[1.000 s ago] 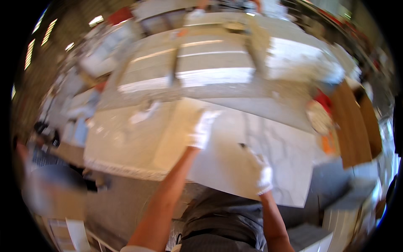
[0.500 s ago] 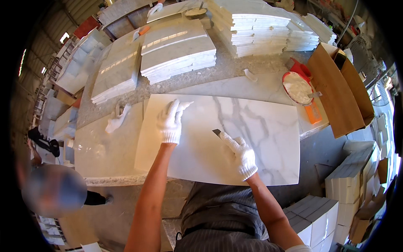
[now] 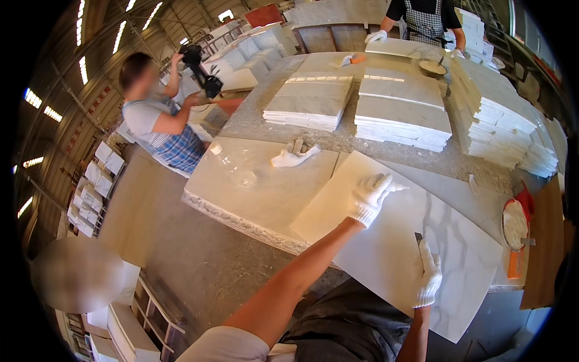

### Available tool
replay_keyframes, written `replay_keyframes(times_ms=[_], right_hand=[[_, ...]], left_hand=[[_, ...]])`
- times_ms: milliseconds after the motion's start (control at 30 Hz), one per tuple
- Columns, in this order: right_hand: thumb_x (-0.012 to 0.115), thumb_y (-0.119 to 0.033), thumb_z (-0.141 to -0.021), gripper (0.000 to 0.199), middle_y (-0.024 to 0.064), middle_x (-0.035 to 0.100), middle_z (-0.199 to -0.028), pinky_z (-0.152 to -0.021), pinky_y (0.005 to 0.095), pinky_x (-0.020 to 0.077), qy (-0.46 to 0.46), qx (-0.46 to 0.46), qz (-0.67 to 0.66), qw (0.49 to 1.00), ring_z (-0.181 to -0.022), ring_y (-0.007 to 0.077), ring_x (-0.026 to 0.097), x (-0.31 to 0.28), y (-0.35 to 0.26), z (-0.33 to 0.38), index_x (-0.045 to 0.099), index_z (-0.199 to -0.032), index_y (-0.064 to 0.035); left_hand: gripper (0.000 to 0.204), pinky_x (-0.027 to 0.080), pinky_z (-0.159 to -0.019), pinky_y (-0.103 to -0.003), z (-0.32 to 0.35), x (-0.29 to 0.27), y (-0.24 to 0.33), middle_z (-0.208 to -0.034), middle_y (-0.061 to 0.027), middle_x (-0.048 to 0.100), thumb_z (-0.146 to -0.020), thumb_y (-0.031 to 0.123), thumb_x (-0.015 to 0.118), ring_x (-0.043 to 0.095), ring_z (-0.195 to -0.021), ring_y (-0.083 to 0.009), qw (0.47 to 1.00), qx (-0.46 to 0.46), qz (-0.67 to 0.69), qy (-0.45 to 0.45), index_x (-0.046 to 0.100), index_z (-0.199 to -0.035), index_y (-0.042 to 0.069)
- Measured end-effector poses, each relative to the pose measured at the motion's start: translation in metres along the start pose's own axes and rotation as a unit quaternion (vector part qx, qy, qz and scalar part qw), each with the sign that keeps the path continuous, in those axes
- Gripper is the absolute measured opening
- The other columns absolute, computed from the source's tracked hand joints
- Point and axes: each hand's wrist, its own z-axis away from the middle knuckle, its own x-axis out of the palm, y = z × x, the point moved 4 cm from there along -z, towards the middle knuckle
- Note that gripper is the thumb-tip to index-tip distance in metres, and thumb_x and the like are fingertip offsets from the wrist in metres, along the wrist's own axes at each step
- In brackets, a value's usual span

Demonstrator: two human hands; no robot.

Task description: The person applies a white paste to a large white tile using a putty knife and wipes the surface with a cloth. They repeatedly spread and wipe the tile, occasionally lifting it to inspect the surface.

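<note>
A large white marble slab with grey veins lies in front of me, its near edge against my body. My left hand, in a white knit glove, rests on its left part with the fingers stretched out. My right hand, also gloved, is closed around a small scraper. Only its dark blade shows past the fingers; the rest is hidden in the glove. To the right sits a red bowl of white paste with a metal blade on its rim. A crumpled white glove lies left of the slab.
Stacked marble slabs fill the far side of the table. A cardboard box stands at the right. One person holds a camera rig on the left; another person in a checked apron works across the table. A clear bottle lies nearby.
My view has swung left, bringing the person with the camera rig and the one across the table into sight. Both hands stay on the slab; the scraper is still in my right hand.
</note>
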Motion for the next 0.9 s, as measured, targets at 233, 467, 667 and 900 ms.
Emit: replay_keyframes(times_ms=[233,467,667,900], right_hand=[[0.062,-0.003,-0.084,0.042,0.0156,0.06,-0.081,-0.064,0.0392,0.0497,0.002,0.016,0.007,1.0,-0.069,0.0311,0.06,-0.01,-0.019,-0.008,0.067,-0.126,-0.008],[0.059,0.0,-0.083,0.044,0.0127,0.061,-0.078,-0.064,0.0381,0.0501,0.0,0.016,-0.008,1.0,-0.069,0.0285,0.06,-0.008,-0.01,-0.004,0.068,-0.125,-0.0093],[0.06,0.001,-0.08,0.047,0.0124,0.06,-0.077,-0.063,0.0373,0.0498,0.011,0.008,-0.014,1.0,-0.069,0.0282,0.059,-0.003,-0.001,-0.001,0.068,-0.126,-0.0099],[0.06,-0.001,-0.079,0.05,0.0128,0.059,-0.078,-0.063,0.0396,0.0499,-0.009,0.019,-0.012,1.0,-0.069,0.0308,0.059,-0.006,-0.003,-0.002,0.067,-0.127,-0.0122]], left_hand=[[0.039,0.051,-0.081,-0.045,0.005,0.008,-0.01,-0.11,-0.0075,0.067,-0.083,0.01,0.069,0.064,-0.094,-0.0333,1.0,0.0,0.02,0.02,0.061,-0.121,0.014],[0.038,0.052,-0.08,-0.045,0.006,0.008,-0.009,-0.114,-0.0064,0.067,-0.085,0.014,0.07,0.064,-0.095,-0.0334,1.0,-0.008,-0.003,0.019,0.061,-0.122,0.015],[0.042,0.054,-0.082,-0.043,0.003,0.007,-0.006,-0.111,-0.0113,0.069,-0.077,0.0,0.072,0.067,-0.096,-0.0341,1.0,0.005,0.018,0.025,0.063,-0.118,0.008],[0.037,0.051,-0.083,-0.044,0.009,0.017,-0.018,-0.116,-0.006,0.067,-0.087,0.015,0.069,0.064,-0.097,-0.0336,1.0,-0.017,0.017,-0.005,0.061,-0.123,0.013]])
